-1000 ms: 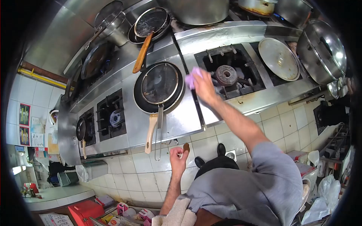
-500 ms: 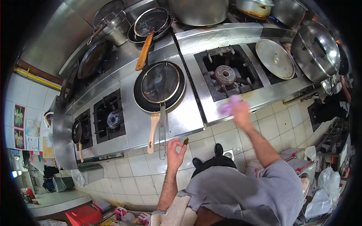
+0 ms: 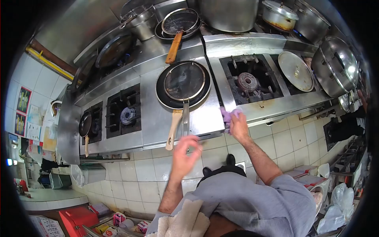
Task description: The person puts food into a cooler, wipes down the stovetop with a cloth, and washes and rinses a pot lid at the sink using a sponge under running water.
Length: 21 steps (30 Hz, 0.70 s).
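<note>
no legible txt: wall posters (image 3: 23, 99) & printed sheet (image 3: 48, 226) (lower l.) too small to read.

Purple cloth (image 3: 226, 116): crumpled into a loose bundle, gripped along its right side, partly hidden there. Bulging out in irregular folds on the left. Sits right of the frying pan (image 3: 167, 100), lower in view, apart from it.
</note>
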Motion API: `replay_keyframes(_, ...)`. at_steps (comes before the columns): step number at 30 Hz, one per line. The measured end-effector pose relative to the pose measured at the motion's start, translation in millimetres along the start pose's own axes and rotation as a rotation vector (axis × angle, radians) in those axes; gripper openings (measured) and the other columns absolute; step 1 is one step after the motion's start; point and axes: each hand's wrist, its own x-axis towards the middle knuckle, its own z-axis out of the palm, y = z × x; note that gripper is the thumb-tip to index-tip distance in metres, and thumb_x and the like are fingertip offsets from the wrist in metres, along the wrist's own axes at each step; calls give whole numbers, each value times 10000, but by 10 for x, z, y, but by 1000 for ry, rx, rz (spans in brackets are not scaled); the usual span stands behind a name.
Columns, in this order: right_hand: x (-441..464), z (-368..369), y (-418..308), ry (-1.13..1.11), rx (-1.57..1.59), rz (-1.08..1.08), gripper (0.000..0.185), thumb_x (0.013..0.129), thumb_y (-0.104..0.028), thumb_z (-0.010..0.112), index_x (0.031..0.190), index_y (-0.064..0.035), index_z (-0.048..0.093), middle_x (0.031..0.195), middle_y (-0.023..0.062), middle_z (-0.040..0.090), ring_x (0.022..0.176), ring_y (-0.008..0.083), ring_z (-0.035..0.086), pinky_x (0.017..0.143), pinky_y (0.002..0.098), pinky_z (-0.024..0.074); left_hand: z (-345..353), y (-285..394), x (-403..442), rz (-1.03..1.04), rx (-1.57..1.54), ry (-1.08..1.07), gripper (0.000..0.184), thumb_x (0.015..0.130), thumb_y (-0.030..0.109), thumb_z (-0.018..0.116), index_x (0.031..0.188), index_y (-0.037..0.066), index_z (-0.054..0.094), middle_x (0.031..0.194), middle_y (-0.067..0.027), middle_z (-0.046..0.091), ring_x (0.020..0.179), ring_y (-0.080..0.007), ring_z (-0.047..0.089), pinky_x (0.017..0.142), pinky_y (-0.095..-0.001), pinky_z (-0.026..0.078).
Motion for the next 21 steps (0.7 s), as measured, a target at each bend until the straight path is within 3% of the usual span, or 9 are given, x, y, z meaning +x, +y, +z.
replay_keyframes(3, 205, 60, -296, -66, 355, 72, 284, 835, -117, 485, 1083, -6, 571, 1034, 206, 534, 965, 350, 508, 837, 409, 430, -426, -508, 241, -26, 31, 356, 134, 773, 88, 631, 815, 29, 517, 981, -111, 563, 909, -220, 530, 827, -339, 417)
replay_keyframes(7, 633, 456, -369, 37, 943, 354, 322, 875, -147, 468, 1148, 13, 530, 985, 149, 600, 904, 203, 568, 781, 291, 442, -648, -1464, 367, -102, 147, 390, 145, 815, 130, 604, 853, 32, 504, 905, -106, 570, 806, -203, 546, 784, -338, 431)
replay_keyframes(9, 845, 470, -545, -2, 1136, 507, 334, 869, -133, 469, 1166, 12, 515, 914, 95, 608, 804, 173, 561, 733, 270, 451, -652, -1334, 378, -674, -424, 164, 148, 853, 154, 571, 925, 55, 486, 918, -86, 563, 762, -175, 558, 735, -334, 465)
replay_keyframes(10, 943, 548, -579, -76, 1217, 462, 342, 876, -132, 471, 1187, 10, 498, 883, 58, 590, 754, 139, 536, 691, 252, 450, -627, -1487, 384, -624, -591, 115, 157, 878, 173, 540, 961, 64, 462, 906, -98, 562, 669, -184, 570, 606, -325, 496)
replay_keyframes(13, 992, 436, -951, -217, 1313, 558, 405, 896, -134, 455, 1275, 1, 411, 991, 67, 587, 846, 122, 542, 750, 253, 450, -559, -1293, 391, -683, -842, 174, 156, 892, 176, 521, 975, 70, 443, 840, -89, 561, 620, -182, 574, 499, -296, 483)
replay_keyframes(15, 1069, 629, -910, -165, 1306, 556, 381, 890, -125, 479, 1251, -5, 455, 881, 41, 589, 751, 98, 517, 684, 224, 440, -567, -1401, 357, -680, -804, 186, 181, 896, 186, 516, 1014, 79, 431, 811, -76, 555, 622, -165, 582, 484, -270, 477)
replay_keyframes(17, 1164, 823, -770, -350, 1127, 266, 403, 888, -129, 497, 1272, -21, 445, 894, 30, 592, 776, 96, 526, 719, 226, 445, -639, -1424, 310, -685, -532, 166, 186, 898, 190, 513, 1019, 71, 433, 819, -77, 551, 637, -161, 592, 490, -260, 481)
replay_keyframes(18, 1244, 715, -765, -498, 1105, 232, 409, 891, -117, 502, 1280, -9, 434, 1075, 47, 577, 902, 101, 522, 814, 246, 423, -658, -1308, 272, -717, -471, 233, 183, 899, 192, 511, 1007, 66, 434, 817, -73, 550, 621, -153, 591, 483, -261, 477)
replay_keyframes(21, 1587, 387, -635, -504, 1204, 318, 379, 891, -137, 518, 1248, -19, 477, 1144, 47, 561, 1014, 120, 513, 891, 244, 397, -761, -1223, 66, -736, -439, 352, 168, 901, 186, 508, 988, 61, 437, 805, -73, 550, 592, -165, 590, 470, -267, 469)
